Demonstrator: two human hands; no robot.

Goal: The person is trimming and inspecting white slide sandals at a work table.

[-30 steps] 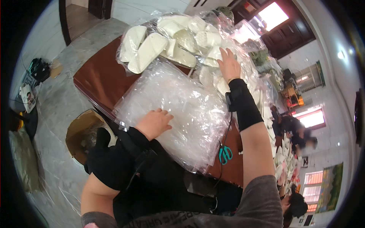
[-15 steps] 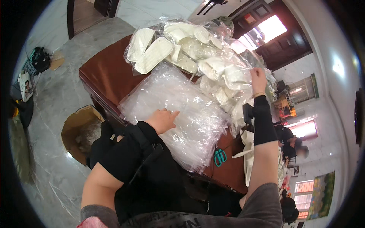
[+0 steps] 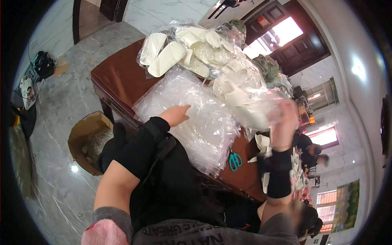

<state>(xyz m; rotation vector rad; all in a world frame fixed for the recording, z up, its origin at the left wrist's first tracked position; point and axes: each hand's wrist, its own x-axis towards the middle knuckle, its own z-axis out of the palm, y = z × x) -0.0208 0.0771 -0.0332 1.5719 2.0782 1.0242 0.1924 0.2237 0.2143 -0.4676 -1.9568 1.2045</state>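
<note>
My left hand, fingers stretched out, is over a stack of clear plastic bags on the brown table. To its right, my right hand is smeared by motion at the edge of a clear bag of white slippers. That bag is blurred too and appears to be in its grip. Behind the stack lies a heap of bagged white slippers, some with ribbed soles facing up. Teal-handled scissors lie beside the stack's near right corner.
An open cardboard box with crumpled clear plastic stands on the floor left of the table. More white slippers lie along the table's right side. Other people are at the far right. A dark door stands beyond.
My right hand has come nearer and slightly right, drawing a bag of slippers off the heap with it. My left hand has shifted up a little over the plastic stack.
</note>
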